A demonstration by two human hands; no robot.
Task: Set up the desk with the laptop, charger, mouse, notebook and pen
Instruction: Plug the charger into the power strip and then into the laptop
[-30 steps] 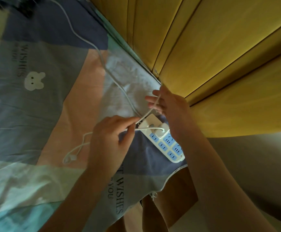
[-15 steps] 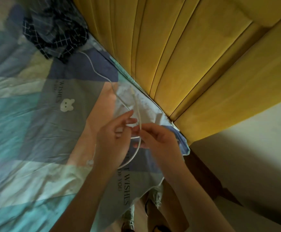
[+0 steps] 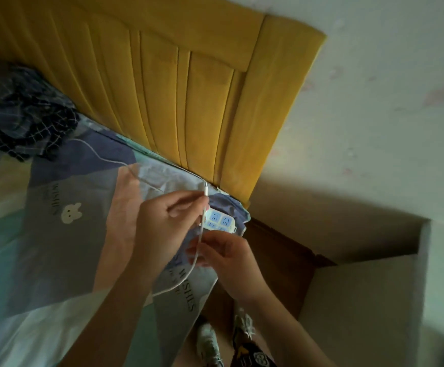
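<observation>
Both hands [image 3: 162, 223] pinch white cable [image 3: 202, 221]; power strip [image 3: 221, 221] beneath

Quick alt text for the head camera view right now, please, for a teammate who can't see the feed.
Two bare hands hold a thin white cable over a patchwork bedsheet: the left hand pinches it near its plug end, the right hand lower down. A white and blue power strip lies just beyond them, near the yellow headboard.

Since half a second ago the left hand [image 3: 166, 223] has raised the white cable [image 3: 201, 230] so its plug end points upward, the right hand [image 3: 222, 254] has dropped lower along it, uncovering the power strip [image 3: 221, 221].
</observation>
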